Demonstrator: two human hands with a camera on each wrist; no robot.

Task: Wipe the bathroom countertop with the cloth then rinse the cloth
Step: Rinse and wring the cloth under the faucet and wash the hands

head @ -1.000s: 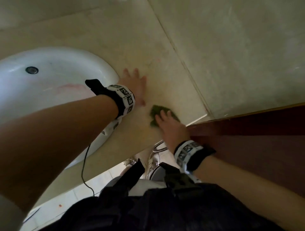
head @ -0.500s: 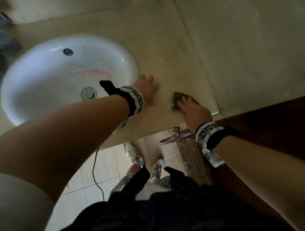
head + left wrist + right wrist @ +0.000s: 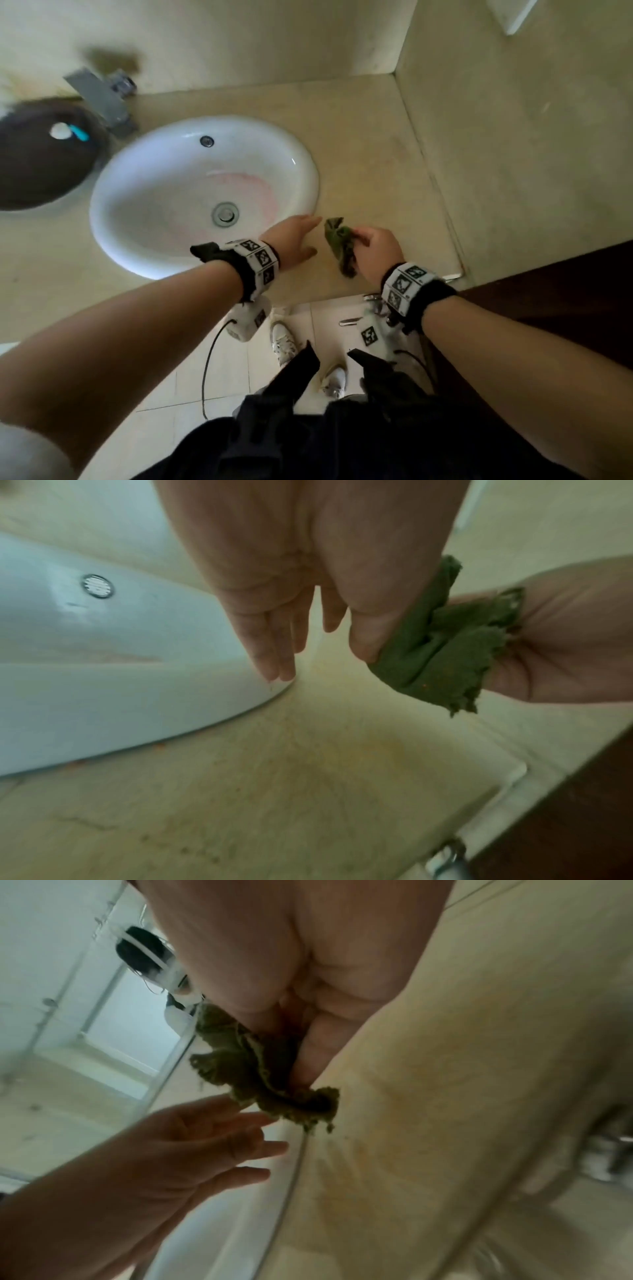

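Observation:
My right hand (image 3: 371, 248) grips a crumpled green cloth (image 3: 339, 241) and holds it just above the beige countertop (image 3: 370, 164), right of the white basin (image 3: 164, 192). In the right wrist view the cloth (image 3: 260, 1069) hangs bunched from my curled fingers. The left wrist view shows the cloth (image 3: 445, 647) beside my thumb. My left hand (image 3: 291, 240) is flat with straight fingers, hovering at the basin's right rim, fingertips close to the cloth. Whether it touches the cloth I cannot tell.
A grey tap (image 3: 102, 96) stands behind the basin at the back left. A dark round object (image 3: 41, 154) lies left of it. A wall (image 3: 513, 137) bounds the counter on the right, with a dark wooden panel (image 3: 548, 294) at the front right.
My right hand has lifted the cloth off the counter and bunched it up. My left hand has risen from the counter toward the cloth. The head view has tilted up, showing the whole basin and tap.

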